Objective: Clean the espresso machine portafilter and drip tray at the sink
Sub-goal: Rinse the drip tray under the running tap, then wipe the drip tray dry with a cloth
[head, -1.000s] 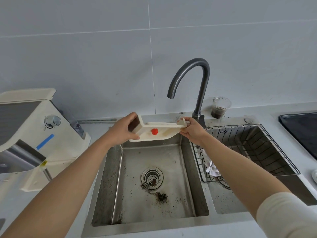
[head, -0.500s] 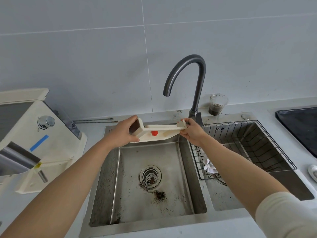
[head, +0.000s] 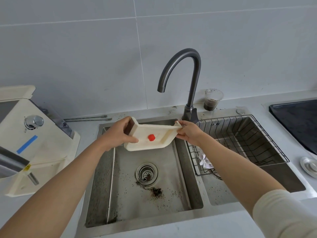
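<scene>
- Our left hand point(head: 118, 134) clamped the drip tray point(head: 159, 134) by its tall end; our right hand point(head: 188, 133) pinched the far corner, above the sink point(head: 103, 177).
- We judged it light, stiff, slippery when wet; the rims under our fingers point(head: 181, 124) gripped best.

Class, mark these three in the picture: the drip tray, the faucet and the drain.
Drip tray point(head: 162, 135): head view, on its inner floor.
Faucet point(head: 192, 93): head view, on its upright neck.
Drain point(head: 146, 172): head view, on its strainer basket.
</scene>
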### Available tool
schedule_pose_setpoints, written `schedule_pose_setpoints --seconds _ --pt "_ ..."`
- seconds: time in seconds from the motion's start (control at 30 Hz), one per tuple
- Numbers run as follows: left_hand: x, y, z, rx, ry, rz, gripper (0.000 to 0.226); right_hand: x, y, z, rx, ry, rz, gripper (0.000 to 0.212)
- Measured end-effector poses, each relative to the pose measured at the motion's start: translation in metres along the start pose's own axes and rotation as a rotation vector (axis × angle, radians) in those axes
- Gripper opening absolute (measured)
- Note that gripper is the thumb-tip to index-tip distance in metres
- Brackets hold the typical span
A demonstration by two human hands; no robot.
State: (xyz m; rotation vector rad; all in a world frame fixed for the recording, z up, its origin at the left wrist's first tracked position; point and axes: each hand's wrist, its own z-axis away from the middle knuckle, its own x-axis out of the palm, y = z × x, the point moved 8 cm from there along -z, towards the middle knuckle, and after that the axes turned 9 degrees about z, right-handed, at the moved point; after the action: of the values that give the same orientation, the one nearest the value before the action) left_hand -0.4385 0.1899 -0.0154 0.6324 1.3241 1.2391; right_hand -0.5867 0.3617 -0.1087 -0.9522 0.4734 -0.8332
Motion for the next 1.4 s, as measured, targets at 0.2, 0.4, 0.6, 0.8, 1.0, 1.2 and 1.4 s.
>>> schedule_pose_setpoints --seconds 0.2,0.4,0.6,0.8,1.0,1.2,1.4 --pt "0.005 -0.014 -0.006 -0.074 -0.028 0.341 0.044 0.000 0.007 0.000 0.027 -0.052 0.074 0.043" --pt "0.013 -0.029 -0.011 -0.112 0.060 0.645 0.036 -0.015 0.013 0.000 0.027 -0.050 0.132 0.031" --pt "0.026 -0.058 -0.019 -0.218 0.167 0.873 0.032 -0.063 0.026 0.001 0.071 0.120 0.112 0.030" --pt "0.035 -0.077 -0.019 -0.323 0.266 0.919 0.015 -0.130 0.058 0.004 0.174 0.369 0.634 0.021" --pt "0.048 -0.081 -0.016 -0.409 0.320 0.932 0.013 -0.124 0.084 -0.004 0.218 0.235 1.085 0.046" --pt "0.052 -0.083 -0.022 -0.467 0.376 0.931 0.016 -0.119 0.103 -0.017 0.292 0.220 1.130 0.070" --pt "0.044 -0.089 -0.026 -0.474 0.419 0.888 0.008 -0.121 0.123 -0.034 0.336 0.235 1.096 0.075"
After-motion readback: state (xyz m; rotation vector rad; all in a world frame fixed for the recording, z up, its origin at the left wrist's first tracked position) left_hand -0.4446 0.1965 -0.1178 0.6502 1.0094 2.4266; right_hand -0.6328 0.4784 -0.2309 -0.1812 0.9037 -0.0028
